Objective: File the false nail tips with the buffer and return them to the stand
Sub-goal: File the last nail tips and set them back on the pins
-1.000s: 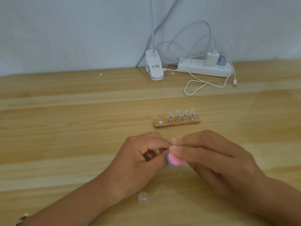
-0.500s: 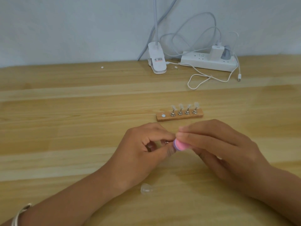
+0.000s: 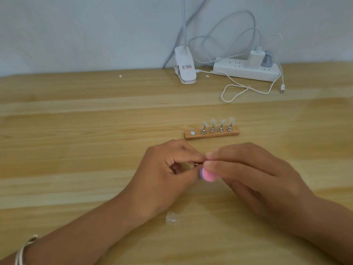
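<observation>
- Head view: the left hand [image 3: 168, 169] pinches a small metal piece [image 3: 195, 164] between the thumb and the forefinger. It is probably the holder of one nail tip, but the tip itself is hidden behind the fingers.
- The right hand [image 3: 248, 173] grips the pink buffer [image 3: 209, 175], with the fingers curled over it. The round end of the buffer touches the left fingertips. Both hands meet in front of the stand, low above the tabletop [image 3: 76, 150].
- The step in hand seems to be the filing of this one tip. To do it well, the person should pinch the holder firmly and close to the tip, so that it does not turn. The buffer should pass in short, light strokes along the edge. The tip is thin plastic and would likely bend or jump off under strong pressure.
- The wooden stand [image 3: 210, 137] lies just behind the hands. Its right part carries four upright metal holders [image 3: 216, 129], each with a clear nail tip on top.
- The place at the left end of the stand is free; only a pale round disc [image 3: 192, 133] shows there. The tip in hand probably belongs there.
- One loose clear tip [image 3: 172, 218] lies on the tabletop beside the left wrist, well apart from the stand. Whether it is filed cannot be told.
</observation>
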A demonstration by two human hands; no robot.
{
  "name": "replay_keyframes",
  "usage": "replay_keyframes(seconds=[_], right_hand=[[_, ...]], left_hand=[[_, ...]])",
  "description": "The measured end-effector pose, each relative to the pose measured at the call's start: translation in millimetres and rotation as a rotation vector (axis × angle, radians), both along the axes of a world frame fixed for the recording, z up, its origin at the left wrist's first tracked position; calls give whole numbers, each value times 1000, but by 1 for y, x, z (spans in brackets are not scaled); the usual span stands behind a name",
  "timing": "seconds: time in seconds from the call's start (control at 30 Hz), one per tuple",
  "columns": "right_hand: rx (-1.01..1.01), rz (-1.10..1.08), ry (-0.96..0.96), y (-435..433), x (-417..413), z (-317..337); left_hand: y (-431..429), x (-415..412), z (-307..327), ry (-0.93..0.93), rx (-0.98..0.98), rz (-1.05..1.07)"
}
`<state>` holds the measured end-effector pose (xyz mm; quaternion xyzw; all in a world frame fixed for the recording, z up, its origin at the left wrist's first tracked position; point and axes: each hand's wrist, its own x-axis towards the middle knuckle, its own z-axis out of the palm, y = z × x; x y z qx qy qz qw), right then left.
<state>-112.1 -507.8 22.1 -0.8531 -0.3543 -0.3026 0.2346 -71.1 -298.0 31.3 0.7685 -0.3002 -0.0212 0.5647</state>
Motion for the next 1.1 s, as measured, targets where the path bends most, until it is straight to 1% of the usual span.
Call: replay_keyframes(seconds=[0.13, 0.27, 0.4, 0.53, 0.67, 0.8, 0.93, 1.1], right_hand=[[23, -46, 20, -9, 5, 3], [-4, 36, 0, 2, -1, -2], [30, -52, 18, -8, 5, 6], [20, 16, -13, 5, -2, 1], [48, -53, 8, -8, 5, 7], [51, 39, -3, 3, -1, 2], [71, -36, 26, -9, 4, 8], [74, 45, -1, 3, -1, 3]], left_hand=[[-1, 0, 1, 9, 17, -7], [0, 0, -1, 12, 7, -3], [-1, 1, 0, 30, -4, -11], [-1, 1, -1, 65, -52, -13], [-1, 0, -1, 89, -56, -19], [-2, 0, -1, 131, -90, -41], [-1, 0, -1, 138, -60, -46], [-2, -1, -1, 166, -94, -69]])
